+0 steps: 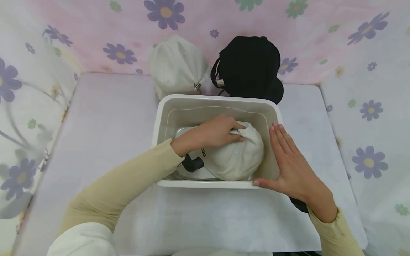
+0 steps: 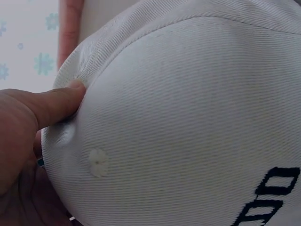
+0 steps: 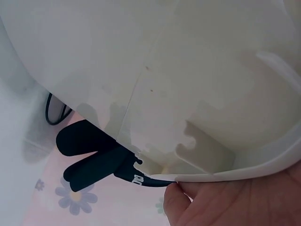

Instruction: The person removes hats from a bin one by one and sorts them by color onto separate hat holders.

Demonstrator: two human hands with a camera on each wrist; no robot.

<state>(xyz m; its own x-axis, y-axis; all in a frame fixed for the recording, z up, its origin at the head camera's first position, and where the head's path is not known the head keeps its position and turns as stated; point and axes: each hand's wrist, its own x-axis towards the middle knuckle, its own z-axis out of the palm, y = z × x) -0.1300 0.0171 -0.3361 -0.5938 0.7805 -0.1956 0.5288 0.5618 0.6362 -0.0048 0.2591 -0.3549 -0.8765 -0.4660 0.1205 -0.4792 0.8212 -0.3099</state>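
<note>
A cream ribbed cap with dark outlined lettering lies in a white plastic bin. My left hand reaches into the bin and pinches the cap's fabric between thumb and fingers. Up close in the left wrist view, the thumb presses on the cap near a stitched eyelet, and the other fingers are partly hidden behind the fabric. My right hand rests at the bin's front right corner, its fingers straight along the right rim and its thumb on the front rim.
Behind the bin, a cream cap stands at the left and a black cap at the right, both against the flowered backdrop. The bin stands on a white-covered table. Flowered side walls bound the space.
</note>
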